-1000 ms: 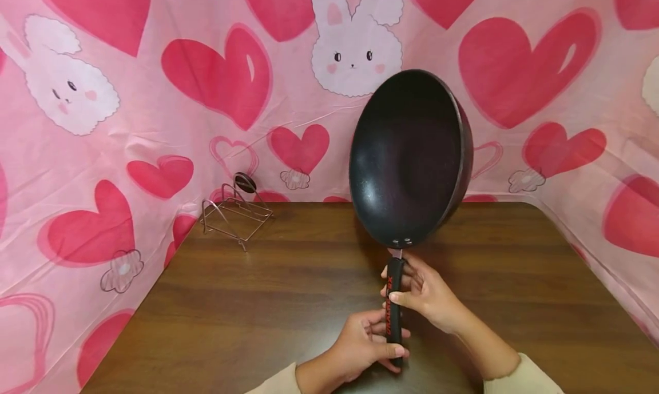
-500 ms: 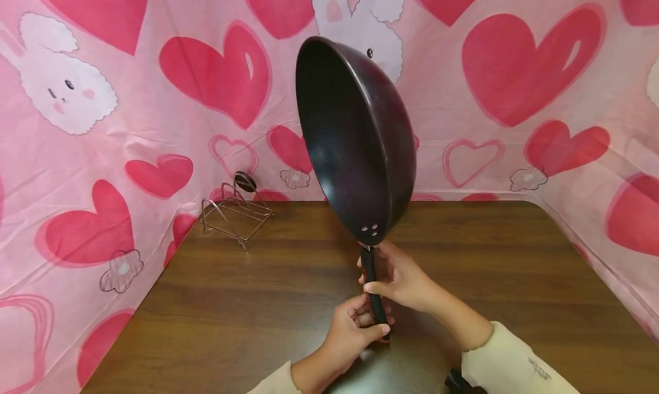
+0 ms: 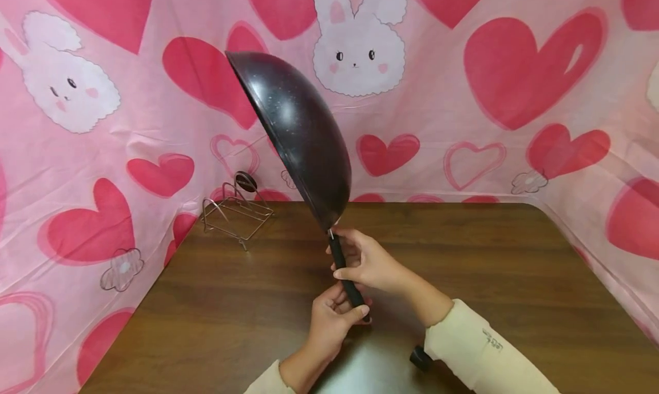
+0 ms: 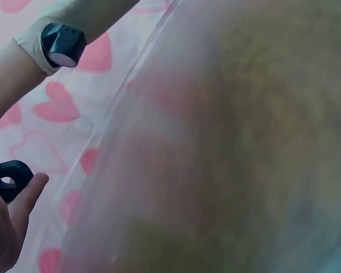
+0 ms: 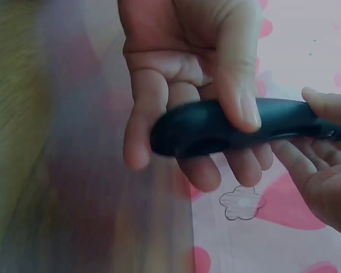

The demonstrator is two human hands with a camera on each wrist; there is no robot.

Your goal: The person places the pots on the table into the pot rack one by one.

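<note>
- Left hand [image 3: 329, 319]: lower of the two; gripping, left thumb [image 3: 358, 312] opposed to the fingers; in the right wrist view those fingers [image 5: 199, 173] are bent and slightly spread.
- Right hand [image 3: 370, 265]: just above the left, well off to its own side; gripping, right thumb [image 3: 341, 274] pointing left.
- Left forearm [image 3: 301, 365]: angled up and rightward.
- Right forearm [image 3: 427, 299]: reaching up and leftward.
- Both wrists bare, sleeves [image 3: 479, 348] ending short of them.
</note>
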